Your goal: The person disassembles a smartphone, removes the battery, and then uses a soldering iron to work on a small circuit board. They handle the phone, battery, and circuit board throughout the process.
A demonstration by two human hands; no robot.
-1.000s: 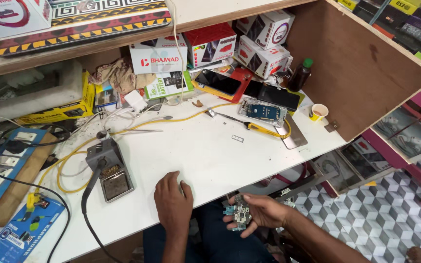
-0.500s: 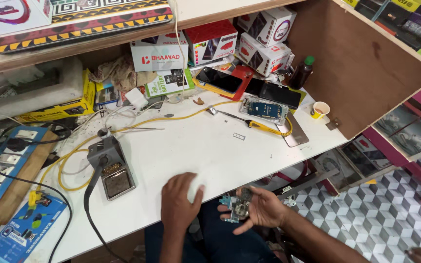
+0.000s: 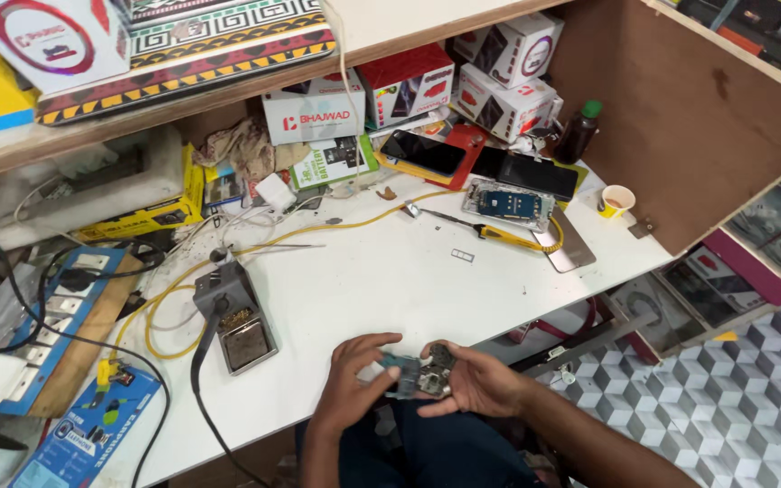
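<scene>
Two hands meet at the near edge of the white worktop [image 3: 390,280], just in front of the person's body. Between them is a small electronic part [image 3: 419,375], flat and irregular in shape, with a greenish board on its left side and dark metal pieces on its right. The right hand [image 3: 476,384] lies under and behind the part, palm turned up, fingers curled around its right end, so it carries the weight. The left hand [image 3: 354,389] comes from the left, and its thumb and first fingers close on the board's left end in a pinch. Both hands therefore have hold of the same part, and neither is open wide. The long axis of the part runs left to right, from one hand to the other, and it seems to hang just off the worktop edge, above the lap.

Further back on the worktop, well apart from the hands, a grey soldering stand [image 3: 235,316] with a brassy cleaning wool sits to the left, and a yellow cable [image 3: 174,298] loops beside it. An opened phone [image 3: 508,204] with a blue inner plate lies far to the right rear, near a yellow-handled screwdriver [image 3: 490,232]. A small paper cup [image 3: 617,200] stands beside the wooden side panel.
</scene>
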